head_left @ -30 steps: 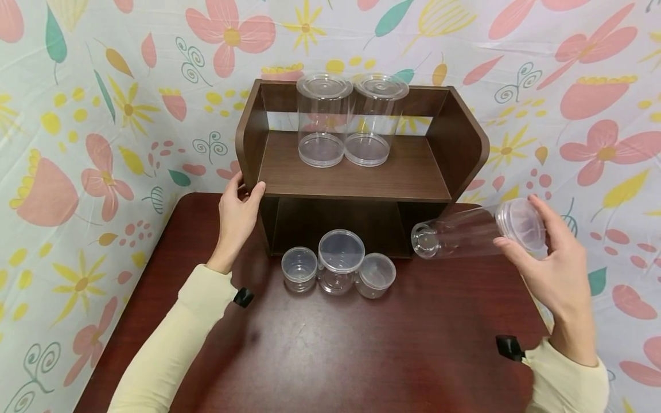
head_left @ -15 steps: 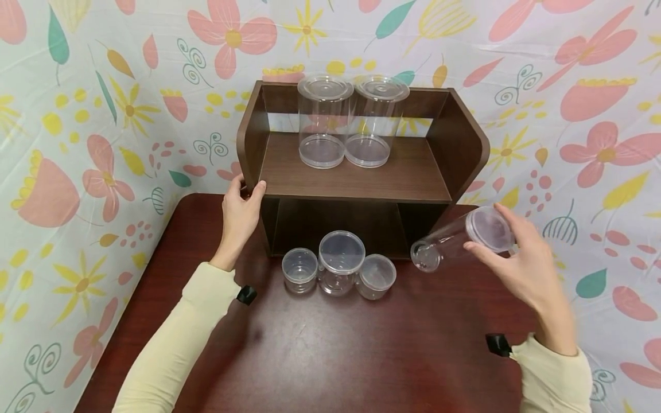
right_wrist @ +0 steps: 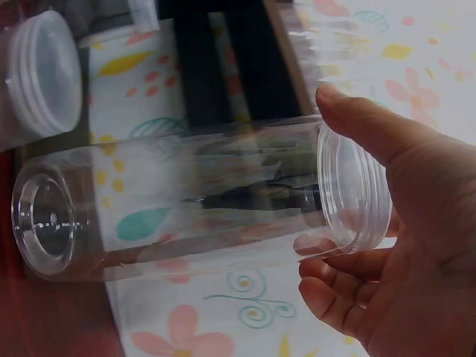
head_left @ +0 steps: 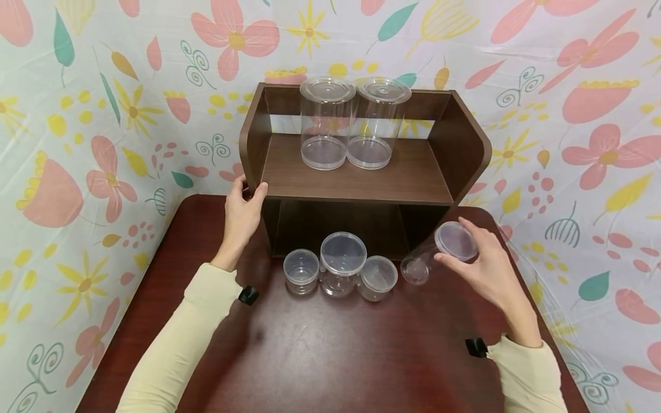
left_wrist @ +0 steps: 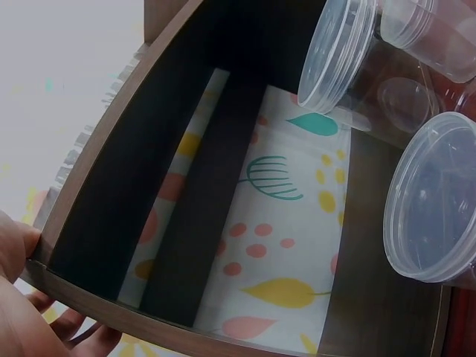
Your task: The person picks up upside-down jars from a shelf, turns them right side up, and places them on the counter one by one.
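My right hand (head_left: 490, 269) grips a tall clear plastic jar (right_wrist: 193, 201) round its lidded end, thumb on one side and fingers on the other. The jar leans, its base pointing down and left beside the small jars; whether the base touches the table cannot be told. At the left side of a dark brown two-tier shelf (head_left: 356, 183), my left hand (head_left: 242, 215) holds the side panel, thumb at the front edge and fingers behind. Three lidded clear jars stand in front of the shelf: a small one (head_left: 301, 274), a larger one (head_left: 343, 255) and another small one (head_left: 378, 278).
Two tall clear jars (head_left: 324, 126) stand side by side on the shelf's upper tier. The shelf sits at the back of a reddish-brown table (head_left: 330, 355). Floral cloth (head_left: 103, 160) hangs behind and at both sides.
My right hand has moved left and down with the tall jar, bringing it closer to the small jars and tilting it more upright. The left hand has stayed on the shelf.
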Motion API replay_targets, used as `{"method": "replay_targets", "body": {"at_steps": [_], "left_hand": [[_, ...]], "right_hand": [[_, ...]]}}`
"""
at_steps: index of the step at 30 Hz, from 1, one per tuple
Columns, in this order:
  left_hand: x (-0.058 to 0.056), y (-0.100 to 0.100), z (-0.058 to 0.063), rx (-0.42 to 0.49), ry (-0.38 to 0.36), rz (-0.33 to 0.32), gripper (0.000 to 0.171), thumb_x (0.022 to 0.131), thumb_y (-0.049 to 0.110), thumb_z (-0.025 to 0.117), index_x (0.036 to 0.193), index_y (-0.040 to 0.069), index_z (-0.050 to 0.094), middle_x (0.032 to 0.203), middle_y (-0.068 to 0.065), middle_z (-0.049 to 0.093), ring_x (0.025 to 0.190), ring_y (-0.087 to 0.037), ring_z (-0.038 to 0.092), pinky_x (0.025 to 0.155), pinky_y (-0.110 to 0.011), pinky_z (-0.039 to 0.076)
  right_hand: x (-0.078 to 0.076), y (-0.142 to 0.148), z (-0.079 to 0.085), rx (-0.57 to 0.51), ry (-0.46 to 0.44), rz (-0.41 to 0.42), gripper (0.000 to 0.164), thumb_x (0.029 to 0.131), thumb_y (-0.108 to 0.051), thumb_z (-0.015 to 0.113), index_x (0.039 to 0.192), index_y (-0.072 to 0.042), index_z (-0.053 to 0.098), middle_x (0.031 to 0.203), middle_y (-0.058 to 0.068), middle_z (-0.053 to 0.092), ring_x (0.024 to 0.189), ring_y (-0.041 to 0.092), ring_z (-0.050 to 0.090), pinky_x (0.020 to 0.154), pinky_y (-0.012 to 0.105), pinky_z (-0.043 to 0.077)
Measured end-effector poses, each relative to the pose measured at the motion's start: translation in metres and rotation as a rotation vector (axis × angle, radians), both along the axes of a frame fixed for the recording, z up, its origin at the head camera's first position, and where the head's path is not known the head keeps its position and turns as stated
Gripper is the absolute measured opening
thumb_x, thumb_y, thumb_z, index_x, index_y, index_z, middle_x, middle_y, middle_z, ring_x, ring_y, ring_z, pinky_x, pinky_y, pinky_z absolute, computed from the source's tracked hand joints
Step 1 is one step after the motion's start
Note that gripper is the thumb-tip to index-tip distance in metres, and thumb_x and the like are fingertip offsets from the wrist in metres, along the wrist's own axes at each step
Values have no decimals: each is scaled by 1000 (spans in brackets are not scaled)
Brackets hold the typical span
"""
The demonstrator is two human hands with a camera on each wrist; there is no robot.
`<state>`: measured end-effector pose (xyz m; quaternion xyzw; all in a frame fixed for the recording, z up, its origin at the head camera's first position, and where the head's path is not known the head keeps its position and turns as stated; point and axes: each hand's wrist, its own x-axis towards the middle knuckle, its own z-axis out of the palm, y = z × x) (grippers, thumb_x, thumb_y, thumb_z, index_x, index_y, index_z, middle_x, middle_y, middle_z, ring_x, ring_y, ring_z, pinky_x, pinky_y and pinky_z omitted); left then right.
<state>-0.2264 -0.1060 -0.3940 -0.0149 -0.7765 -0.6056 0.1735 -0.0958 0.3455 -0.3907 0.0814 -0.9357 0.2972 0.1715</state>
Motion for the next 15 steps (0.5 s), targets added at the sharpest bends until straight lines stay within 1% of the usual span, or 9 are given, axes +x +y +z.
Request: {"method": "replay_targets", "body": {"at_steps": [4,8,12,15], "left_hand": [[0,0,-1,12,1,-5,42,101,26,66,135,3,59,124,-17,65,108,-25,63,88,-33,48],[0,1,-2,16,5,-6,42,101,26,66,135,2,59,123,-17,65,108,-25,63,88,-31,47],[-1,1,-2,18,5,-3,42,101,26,66,135,2,59,123,-17,65,107,-25,63,88,-31,47],[-1,0,-2,23,7,-4,41,101,25,66,134,1,60,123,-17,65,107,-25,63,87,-31,47]], "right_hand": [[-3,-3,-12,17,-12,17,90,78,-27,92,150,1,47,127,30,59,116,44,48,86,55,37],[-7,-6,-22,36,-28,17,89,79,-29,91,150,2,47,124,29,60,115,43,48,85,55,38],[-10,-8,-31,62,-9,28,88,77,-28,92,147,4,49,119,28,61,111,43,50,84,53,39],[-12,-10,-36,73,-2,33,88,76,-27,93,146,4,50,118,29,61,110,43,50,84,53,39]]}}
